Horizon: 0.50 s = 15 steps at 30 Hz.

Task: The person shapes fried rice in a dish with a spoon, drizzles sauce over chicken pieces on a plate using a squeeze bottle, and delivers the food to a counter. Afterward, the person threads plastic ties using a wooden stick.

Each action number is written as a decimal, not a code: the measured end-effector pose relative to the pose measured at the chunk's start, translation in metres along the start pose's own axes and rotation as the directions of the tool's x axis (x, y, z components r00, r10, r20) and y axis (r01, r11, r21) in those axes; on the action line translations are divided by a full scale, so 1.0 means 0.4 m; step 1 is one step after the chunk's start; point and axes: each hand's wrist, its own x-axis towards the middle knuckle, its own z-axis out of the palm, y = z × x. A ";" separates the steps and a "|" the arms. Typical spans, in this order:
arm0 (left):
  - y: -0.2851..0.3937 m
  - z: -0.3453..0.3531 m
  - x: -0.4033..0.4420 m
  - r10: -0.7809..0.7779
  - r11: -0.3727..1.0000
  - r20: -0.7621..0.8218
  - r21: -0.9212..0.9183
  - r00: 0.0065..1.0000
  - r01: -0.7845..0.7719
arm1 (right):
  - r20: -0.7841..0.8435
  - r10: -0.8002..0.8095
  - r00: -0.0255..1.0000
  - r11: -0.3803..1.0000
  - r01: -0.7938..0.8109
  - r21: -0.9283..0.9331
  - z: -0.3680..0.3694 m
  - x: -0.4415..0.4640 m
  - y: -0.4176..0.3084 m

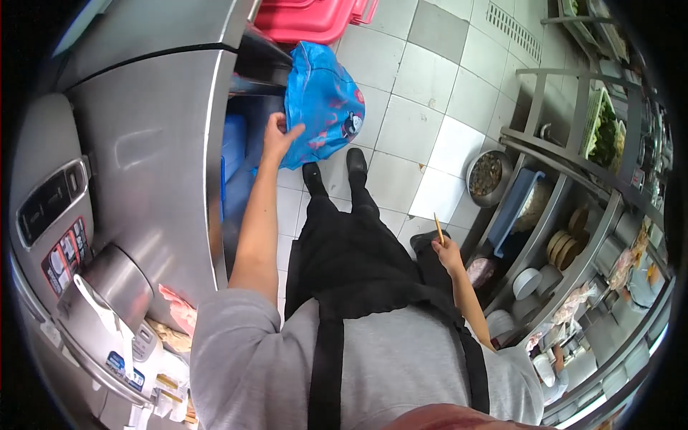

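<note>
My left hand (278,137) is at the near edge of a bright blue printed piece of fabric or plastic (322,100). The thumb stands apart from the fingers, and the hand overlaps the blue edge; no firm grip shows. The blue piece bulges beside a steel cabinet, and what lies under it is hidden. On the right, low beside my apron (358,251), my right hand (449,254) is closed round a thin yellow pencil-like stick (438,225), one end pointing away from me.
A steel cabinet (150,143) runs along my left, with a red lidded bin (308,20) beyond it. Tiled floor (412,122) lies ahead. At right, a metal bowl of food (489,178) stands near shelves with a blue tray (510,218) and bamboo steamers (562,247).
</note>
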 end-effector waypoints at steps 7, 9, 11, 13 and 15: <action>-0.176 -0.057 -0.146 -0.390 0.687 0.048 0.680 0.920 0.256 | -0.003 0.108 0.994 0.994 -0.108 -0.008 -0.004 -0.048 -0.076; -0.212 -0.034 -0.158 -0.481 0.610 -0.058 0.694 0.875 0.382 | -0.027 0.042 0.999 0.990 -0.046 -0.134 0.011 -0.057 -0.082; -0.236 -0.035 -0.139 -0.354 0.731 0.019 0.630 0.935 0.264 | -0.036 -0.087 0.996 0.947 0.071 -0.313 0.032 -0.040 -0.053; -0.097 -0.044 -0.185 -0.241 0.741 0.031 0.651 0.970 0.163 | -0.003 -0.085 0.996 0.946 0.079 -0.314 0.046 -0.003 -0.032; -0.050 -0.055 -0.248 -0.169 0.749 0.063 0.657 0.984 0.087 | 0.030 -0.002 1.000 0.940 0.012 -0.340 0.050 -0.028 -0.138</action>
